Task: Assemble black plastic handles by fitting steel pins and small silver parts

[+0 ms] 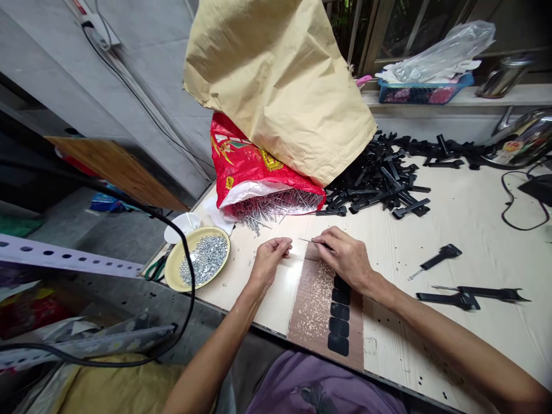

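My right hand [345, 256] is closed round a black plastic handle-like part, mostly hidden by the fingers. A thin metal rod [306, 240] sticks out of it to the left. My left hand [272, 257] is pinched just left of the rod's tip, apart from it; whatever lies between thumb and finger is too small to make out. Beside it on the left, a yellow plate [171, 270] holds many small shiny metal pieces [207, 256]. Below my right hand, a row of black rounded squares [339, 328] lies on a brown strip [306, 339] sprinkled with pale flecks.
A red bag [235, 152] of thin metal rods [263, 210] lies open under a tan sheet [276, 75]. Black plastic parts [388, 178] are heaped behind. Several rod-fitted parts [448, 296] lie right. A black cable [190, 299] hangs at left; a metal kettle [524, 138] stands far right.
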Demonstrator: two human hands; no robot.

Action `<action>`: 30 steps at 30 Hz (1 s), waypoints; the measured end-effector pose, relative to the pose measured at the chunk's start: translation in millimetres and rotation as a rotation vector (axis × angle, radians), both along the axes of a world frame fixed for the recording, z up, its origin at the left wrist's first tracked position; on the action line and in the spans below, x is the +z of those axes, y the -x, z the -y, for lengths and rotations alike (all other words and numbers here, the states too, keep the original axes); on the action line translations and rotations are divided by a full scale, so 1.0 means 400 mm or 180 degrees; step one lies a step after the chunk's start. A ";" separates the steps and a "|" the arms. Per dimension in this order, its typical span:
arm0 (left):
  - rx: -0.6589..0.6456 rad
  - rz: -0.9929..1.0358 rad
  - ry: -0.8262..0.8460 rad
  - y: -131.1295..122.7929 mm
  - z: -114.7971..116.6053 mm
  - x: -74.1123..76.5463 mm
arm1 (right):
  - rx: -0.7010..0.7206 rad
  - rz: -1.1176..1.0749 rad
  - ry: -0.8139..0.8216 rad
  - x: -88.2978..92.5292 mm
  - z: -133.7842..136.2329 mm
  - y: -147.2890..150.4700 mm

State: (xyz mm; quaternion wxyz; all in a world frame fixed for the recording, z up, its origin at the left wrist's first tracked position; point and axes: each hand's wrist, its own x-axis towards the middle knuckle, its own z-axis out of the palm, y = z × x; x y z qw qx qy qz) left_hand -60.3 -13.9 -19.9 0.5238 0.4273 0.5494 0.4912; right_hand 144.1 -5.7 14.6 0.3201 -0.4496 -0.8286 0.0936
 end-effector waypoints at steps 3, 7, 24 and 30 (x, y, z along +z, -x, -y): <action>-0.0051 0.1352 0.0477 -0.041 0.004 0.026 | -0.0102 0.0145 -0.0137 0.008 0.014 0.017; 0.0006 0.1814 0.0639 -0.067 0.011 0.045 | -0.0185 0.0388 -0.0281 0.016 0.018 0.009; 0.0049 0.1413 0.0324 -0.117 0.013 0.048 | -0.0462 0.1043 -0.0794 0.007 0.044 -0.021; 0.0015 0.0658 -0.0192 -0.128 0.017 0.028 | -0.0512 0.0993 -0.0436 -0.003 0.055 -0.019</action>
